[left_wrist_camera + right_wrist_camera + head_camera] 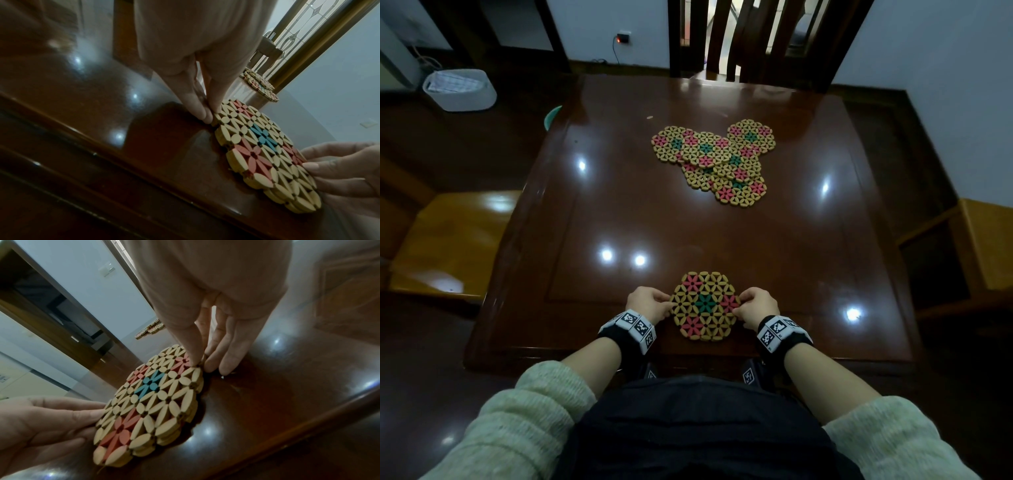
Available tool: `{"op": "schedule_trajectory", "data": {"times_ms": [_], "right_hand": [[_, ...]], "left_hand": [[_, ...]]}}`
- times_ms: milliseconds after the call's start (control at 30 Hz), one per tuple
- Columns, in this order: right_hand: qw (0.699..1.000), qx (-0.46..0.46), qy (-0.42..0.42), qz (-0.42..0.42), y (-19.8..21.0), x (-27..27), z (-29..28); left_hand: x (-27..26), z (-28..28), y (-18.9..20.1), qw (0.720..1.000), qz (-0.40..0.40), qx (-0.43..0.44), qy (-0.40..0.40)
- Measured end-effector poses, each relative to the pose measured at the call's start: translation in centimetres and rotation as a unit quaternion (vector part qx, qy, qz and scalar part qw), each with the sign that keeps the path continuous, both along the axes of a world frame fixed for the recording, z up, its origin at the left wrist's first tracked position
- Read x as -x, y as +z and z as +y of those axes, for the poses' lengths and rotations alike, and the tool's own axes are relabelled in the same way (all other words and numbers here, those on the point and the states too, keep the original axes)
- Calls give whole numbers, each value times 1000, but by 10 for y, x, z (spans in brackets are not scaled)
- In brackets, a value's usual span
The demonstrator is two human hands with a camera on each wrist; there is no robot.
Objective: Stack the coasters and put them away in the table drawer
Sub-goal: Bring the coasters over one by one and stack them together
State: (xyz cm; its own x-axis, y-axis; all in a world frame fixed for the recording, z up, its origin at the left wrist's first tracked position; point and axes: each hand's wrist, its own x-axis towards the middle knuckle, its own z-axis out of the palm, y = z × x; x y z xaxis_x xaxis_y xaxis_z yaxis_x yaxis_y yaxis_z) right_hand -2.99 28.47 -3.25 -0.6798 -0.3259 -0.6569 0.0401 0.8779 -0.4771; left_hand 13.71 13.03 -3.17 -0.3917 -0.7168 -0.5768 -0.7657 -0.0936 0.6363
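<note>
The near stack of coasters (pixel 704 306) lies flat on the bench (pixel 808 240) close to its front edge, directly between the two hands; the left hand (pixel 647 303) pinches its left rim with thumb and fingertips, and the right hand (pixel 758 305) pinches its right rim the same way, so both are gripping this stack from opposite sides; the wrist views show more than one layer at its edge, so it is already a small stack and not a single piece; the remaining coasters (pixel 717 161) lie well apart from it, farther out near the middle of the bench, overlapping one another in a loose cluster that spreads left to right, with one at the cluster's near end; they lie straight ahead of both hands, slightly to the right, so the right hand looks the nearer for a reach; no drawer shows in any view, and I judge it sits under the front edge, hidden by the person's lap; a white basket (pixel 460 89) stands on the floor to the far left, with a pale checked thing inside.
</note>
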Motion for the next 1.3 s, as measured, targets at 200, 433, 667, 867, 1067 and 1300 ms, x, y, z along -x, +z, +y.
{"op": "schedule_trajectory", "data": {"times_ms": [200, 433, 667, 867, 1067, 1300], "right_hand": [[1000, 0, -3, -12, 2, 0, -2], [1000, 0, -7, -22, 5, 0, -1], [999, 22, -11, -37, 7, -1, 5], [999, 21, -7, -25, 8, -3, 4], [1000, 21, -4, -1, 7, -3, 2], [999, 24, 12, 22, 7, 1, -1]], "left_hand": [[0, -1, 1, 1000, 1, 0, 3], [0, -1, 0, 1000, -6, 7, -9], [0, -2, 0, 1000, -12, 12, -23], [0, -3, -1, 999, -17, 10, -30], [0, -3, -3, 999, -9, 12, -29], [5, -5, -4, 1000, -8, 17, -18]]}}
